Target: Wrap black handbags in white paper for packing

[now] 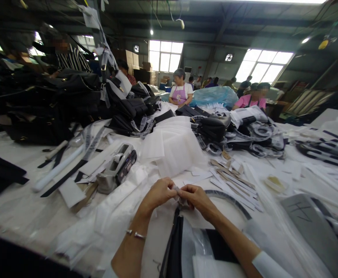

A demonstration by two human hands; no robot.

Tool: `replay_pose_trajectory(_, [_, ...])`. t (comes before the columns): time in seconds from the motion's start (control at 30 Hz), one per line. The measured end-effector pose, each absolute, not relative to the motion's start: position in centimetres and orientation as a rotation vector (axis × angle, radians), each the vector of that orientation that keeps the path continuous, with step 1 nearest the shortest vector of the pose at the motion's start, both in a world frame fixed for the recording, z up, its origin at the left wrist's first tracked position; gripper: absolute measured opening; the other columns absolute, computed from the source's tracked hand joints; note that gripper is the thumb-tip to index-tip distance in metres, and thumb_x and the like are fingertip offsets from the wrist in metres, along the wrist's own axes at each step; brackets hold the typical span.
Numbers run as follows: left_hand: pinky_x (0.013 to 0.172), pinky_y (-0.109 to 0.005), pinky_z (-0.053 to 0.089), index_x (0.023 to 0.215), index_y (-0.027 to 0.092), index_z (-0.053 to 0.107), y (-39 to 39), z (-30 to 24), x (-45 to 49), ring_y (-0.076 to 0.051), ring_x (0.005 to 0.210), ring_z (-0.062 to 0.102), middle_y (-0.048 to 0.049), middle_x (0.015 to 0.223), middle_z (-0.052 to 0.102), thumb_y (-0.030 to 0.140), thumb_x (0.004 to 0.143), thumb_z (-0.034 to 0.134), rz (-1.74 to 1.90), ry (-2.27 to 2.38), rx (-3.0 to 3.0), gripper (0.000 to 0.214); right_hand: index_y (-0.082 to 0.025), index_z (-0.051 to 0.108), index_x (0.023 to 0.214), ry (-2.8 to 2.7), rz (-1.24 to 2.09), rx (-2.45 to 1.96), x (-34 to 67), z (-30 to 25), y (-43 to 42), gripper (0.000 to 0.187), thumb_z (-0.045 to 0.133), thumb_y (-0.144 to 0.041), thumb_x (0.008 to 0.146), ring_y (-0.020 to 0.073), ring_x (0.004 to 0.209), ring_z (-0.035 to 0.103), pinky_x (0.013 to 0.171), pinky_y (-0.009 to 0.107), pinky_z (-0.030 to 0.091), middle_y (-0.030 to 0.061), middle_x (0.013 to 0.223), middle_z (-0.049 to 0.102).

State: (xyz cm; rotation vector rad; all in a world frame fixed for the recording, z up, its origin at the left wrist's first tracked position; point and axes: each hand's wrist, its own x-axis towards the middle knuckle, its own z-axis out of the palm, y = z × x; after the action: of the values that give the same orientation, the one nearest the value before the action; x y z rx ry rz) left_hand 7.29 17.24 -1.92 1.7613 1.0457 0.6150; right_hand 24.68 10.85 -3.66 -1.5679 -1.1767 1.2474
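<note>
My left hand [162,192] and my right hand [196,197] meet over the table, their fingertips pinched together. Between them is a small piece of whitish, see-through wrapping [178,189]; its exact shape is partly hidden by the fingers. Just below my hands, a black bag [176,243] extends toward me, its near end cut off by the frame. A curved dark strap [234,200], which looks covered in clear film, arcs out beyond my right forearm. White foam sheet [212,266] and a dark panel lie against the bag under that forearm.
A tape dispenser [118,168] stands to the left. Stacked white foam sheets [177,144] lie ahead, with black bags [134,110] heaped behind. Paper strips [235,181] are scattered to the right, near a grey marked piece [308,220]. Across the table sits a person in a purple apron [180,94].
</note>
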Motion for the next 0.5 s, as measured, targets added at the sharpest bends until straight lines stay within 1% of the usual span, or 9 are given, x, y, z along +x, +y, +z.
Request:
replay_pose_trajectory(0.1, [0.065, -0.025, 0.040, 0.061, 0.019, 0.061, 17.8, -2.0, 6.8, -0.018, 0.071, 0.055, -0.0002, 0.067, 0.060, 0.021, 0.061, 0.061, 0.601, 1.041, 1.797, 0.002, -0.018, 0.068, 0.081, -1.218, 1.178, -1.618, 25.3, -4.2, 10.8, 0.023, 0.067, -0.039, 0.071, 0.0106, 0.046, 0.047, 0.043, 0.023, 0.035, -0.0027, 0.058, 0.060])
replay_pose_trajectory(0.13, [0.064, -0.024, 0.039, 0.060, 0.019, 0.060, 17.9, -1.9, 6.5, -0.018, 0.070, 0.054, -0.0001, 0.066, 0.058, 0.021, 0.061, 0.060, 0.599, 1.041, 1.803, 0.002, -0.019, 0.069, 0.084, -1.237, 1.139, -1.635, 25.4, -4.4, 10.8, 0.020, 0.065, -0.033, 0.070, 0.0115, 0.048, 0.049, 0.045, 0.024, 0.038, -0.0027, 0.060, 0.060])
replay_pose_trajectory(0.23, [0.062, -0.024, 0.038, 0.058, 0.018, 0.058, 18.2, -1.1, 5.1, -0.017, 0.067, 0.052, 0.0001, 0.064, 0.056, 0.019, 0.061, 0.057, 0.598, 1.017, 1.812, 0.003, -0.020, 0.068, 0.096, -1.302, 1.026, -1.663, 25.9, -4.9, 10.5, 0.028, 0.058, -0.023, 0.070, 0.0130, 0.056, 0.056, 0.054, 0.025, 0.044, -0.0013, 0.073, 0.066])
replay_pose_trajectory(0.3, [0.064, -0.024, 0.039, 0.066, 0.017, 0.063, 18.0, -0.2, 4.1, -0.017, 0.068, 0.054, -0.0004, 0.068, 0.060, 0.020, 0.063, 0.056, 0.579, 0.943, 1.808, 0.008, -0.021, 0.067, 0.103, -1.356, 1.001, -1.661, 26.0, -5.2, 10.4, 0.032, 0.055, -0.023, 0.073, 0.0136, 0.058, 0.060, 0.057, 0.026, 0.047, -0.0009, 0.078, 0.067])
replay_pose_trajectory(0.37, [0.066, -0.025, 0.042, 0.077, 0.016, 0.068, 17.7, 0.6, 3.2, -0.017, 0.070, 0.058, -0.0013, 0.073, 0.064, 0.022, 0.066, 0.055, 0.549, 0.815, 1.753, 0.017, -0.021, 0.067, 0.104, -1.410, 1.004, -1.665, 26.3, -5.3, 10.2, 0.029, 0.055, -0.025, 0.077, 0.0141, 0.056, 0.060, 0.055, 0.026, 0.047, -0.0020, 0.072, 0.065])
replay_pose_trajectory(0.4, [0.067, -0.025, 0.043, 0.080, 0.016, 0.068, 17.5, 0.9, 2.8, -0.017, 0.071, 0.059, -0.0016, 0.075, 0.065, 0.022, 0.067, 0.056, 0.534, 0.761, 1.722, 0.018, -0.021, 0.067, 0.102, -1.434, 1.005, -1.672, 26.4, -5.3, 10.2, 0.027, 0.055, -0.026, 0.078, 0.0140, 0.053, 0.059, 0.054, 0.026, 0.047, -0.0025, 0.069, 0.064])
replay_pose_trajectory(0.5, [0.064, -0.024, 0.042, 0.071, 0.016, 0.066, 17.5, 1.3, 2.0, -0.016, 0.066, 0.057, -0.0006, 0.068, 0.064, 0.024, 0.069, 0.062, 0.472, 0.723, 1.682, 0.010, -0.020, 0.067, 0.097, -1.480, 1.011, -1.699, 27.3, -5.2, 10.1, 0.022, 0.057, -0.029, 0.080, 0.0142, 0.051, 0.059, 0.054, 0.027, 0.048, -0.0028, 0.065, 0.064])
